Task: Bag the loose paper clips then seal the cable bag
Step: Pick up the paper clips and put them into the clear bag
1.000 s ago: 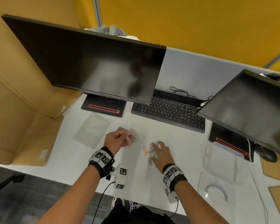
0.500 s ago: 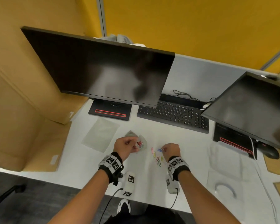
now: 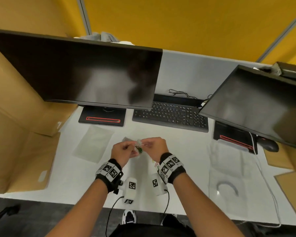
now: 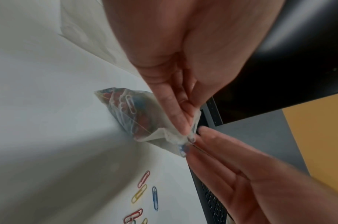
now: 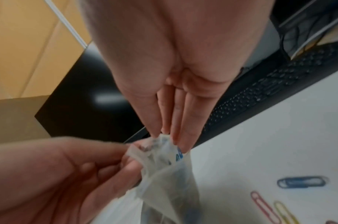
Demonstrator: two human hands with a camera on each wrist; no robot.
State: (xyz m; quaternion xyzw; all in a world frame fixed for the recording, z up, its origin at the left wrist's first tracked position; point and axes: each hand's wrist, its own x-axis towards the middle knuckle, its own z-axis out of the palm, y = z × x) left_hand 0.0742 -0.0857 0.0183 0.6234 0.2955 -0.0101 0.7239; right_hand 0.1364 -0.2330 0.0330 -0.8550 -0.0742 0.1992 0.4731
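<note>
1. Desk (image 3: 186,151): white, cable bag (image 3: 227,187) flat at 4 o'clock from the hands, well apart.
2. Left hand (image 3: 122,149): fingers pinch the clip bag (image 4: 133,115) mouth, bag lifted at desk centre.
3. Right hand (image 3: 156,147): fingertips pinched together at the bag mouth, 3 o'clock side; clip in pinch unclear.
4. Loose paper clips (image 4: 145,195): on desk, 6 o'clock of the bag.

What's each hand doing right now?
Left hand: pinching the mouth of the clip bag.
Right hand: fingers pinching a paper clip at the bag's mouth.

Yellow partition walls (image 3: 178,23); white desk (image 3: 178,74); cardboard panels (image 3: 15,117) at left; dark grey floor (image 3: 32,219).
</note>
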